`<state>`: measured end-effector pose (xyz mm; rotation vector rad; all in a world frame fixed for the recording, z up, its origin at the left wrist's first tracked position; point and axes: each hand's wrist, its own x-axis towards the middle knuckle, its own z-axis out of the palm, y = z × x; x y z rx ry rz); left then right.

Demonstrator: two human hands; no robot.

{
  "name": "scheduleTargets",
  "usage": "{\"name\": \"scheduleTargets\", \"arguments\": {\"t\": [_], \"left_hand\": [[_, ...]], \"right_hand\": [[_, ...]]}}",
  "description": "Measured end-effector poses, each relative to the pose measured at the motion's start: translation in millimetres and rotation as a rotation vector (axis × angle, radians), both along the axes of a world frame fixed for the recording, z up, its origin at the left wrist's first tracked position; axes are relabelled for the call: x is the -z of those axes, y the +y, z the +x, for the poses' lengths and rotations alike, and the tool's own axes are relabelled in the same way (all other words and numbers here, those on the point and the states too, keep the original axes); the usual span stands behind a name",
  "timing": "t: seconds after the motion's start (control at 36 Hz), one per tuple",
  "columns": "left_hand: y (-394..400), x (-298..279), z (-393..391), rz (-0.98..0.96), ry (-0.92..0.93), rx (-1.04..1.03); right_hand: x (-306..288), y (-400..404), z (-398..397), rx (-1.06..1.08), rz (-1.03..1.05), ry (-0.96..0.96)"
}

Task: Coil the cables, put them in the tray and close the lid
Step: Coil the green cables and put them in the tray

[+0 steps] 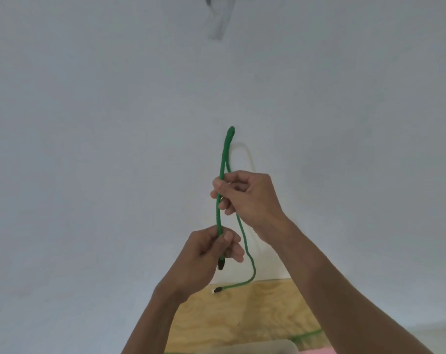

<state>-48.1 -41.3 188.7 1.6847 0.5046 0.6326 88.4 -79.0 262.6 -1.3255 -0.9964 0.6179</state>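
Both hands raised, left hand (208, 247) below right hand (245, 194), fingers apparently pinching.

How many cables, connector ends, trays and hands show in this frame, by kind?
Green cables: 2, one held up, one on the wooden surface at lower right
Black connector ends: 2
Trays: 1, pale, partly seen at the bottom edge
Hands: 2, left hand, right hand
Total: 7
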Motion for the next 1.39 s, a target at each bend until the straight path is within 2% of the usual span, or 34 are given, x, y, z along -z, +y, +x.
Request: {"name": "scheduleTargets", "arguments": {"t": [0.11,0.22,0.33,0.42,0.53,0.58,0.67,0.75,0.78,0.86,0.94,1.11,1.22,1.39], "left_hand": [[-7,-21,4,-0.202,-0.167,0.058],[-13,-45,2,-0.399,-0.297,0.068],[-17,-70,-4,-0.486,-0.397,0.171],[-16,-89,-3,-0.501,-0.488,0.223],[-13,-112,8,-0.48,-0.545,0.185],[-10,-119,16,-0.446,-0.536,0.148],[-5,-124,29,-0.427,-0.526,0.111],[1,-131,41,-0.445,-0.546,0.093],[3,-134,46,-0.458,-0.567,0.096],[10,-141,58,-0.458,-0.628,0.104],[19,-146,70,-0.414,-0.642,0.073],[26,-155,93,-0.354,-0.613,0.012],[32,-153,110,-0.222,-0.53,-0.067],[52,-153,125,-0.129,-0.472,-0.137]], "right_hand": [[-10,8,-2,0.063,0.046,-0.044],[-17,17,3,0.032,0.132,-0.345],[-18,19,9,-0.124,0.104,-0.489],[-10,21,19,-0.07,0.139,-0.794],[13,26,20,-0.148,0.08,-0.65],[12,30,14,-0.1,0.067,-0.565],[-1,24,6,0.046,0.12,-0.558],[-5,17,11,-0.018,0.089,-0.293],[-6,18,13,-0.005,0.041,-0.266],[-2,14,19,0.022,-0.012,-0.453],[-4,17,22,0.023,-0.025,-0.247],[-11,14,29,0.132,-0.017,-0.108],[-16,12,36,0.231,-0.068,0.008],[-11,7,48,0.233,-0.127,0.016]]}}
